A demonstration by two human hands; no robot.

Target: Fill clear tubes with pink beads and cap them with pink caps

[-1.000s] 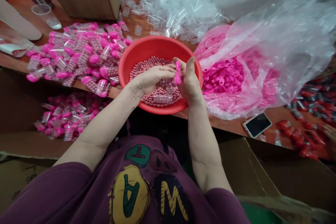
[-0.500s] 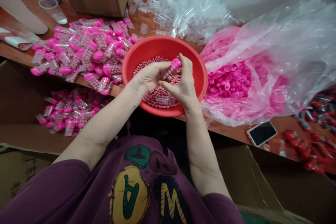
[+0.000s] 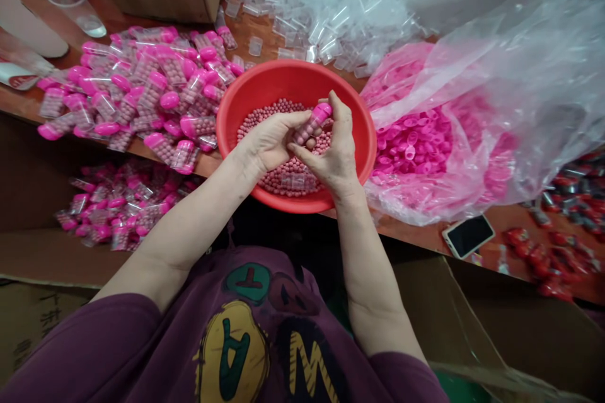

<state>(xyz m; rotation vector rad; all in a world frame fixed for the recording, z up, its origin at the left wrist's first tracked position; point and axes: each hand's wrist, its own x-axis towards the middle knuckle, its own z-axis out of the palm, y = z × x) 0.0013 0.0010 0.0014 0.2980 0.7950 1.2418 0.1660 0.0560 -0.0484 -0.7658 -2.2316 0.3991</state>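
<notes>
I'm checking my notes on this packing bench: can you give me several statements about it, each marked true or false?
1. The left hand and right hand both grip one capped tube above the red bowl. True.
2. The bowl holds blue beads. False: the beads are pink.
3. A phone lies on the table to the right of the bowl. True.
4. The loose pink caps sit in a cardboard box. False: they lie in a clear plastic bag.
5. A pile of filled tubes lies left of the bowl. True.
</notes>
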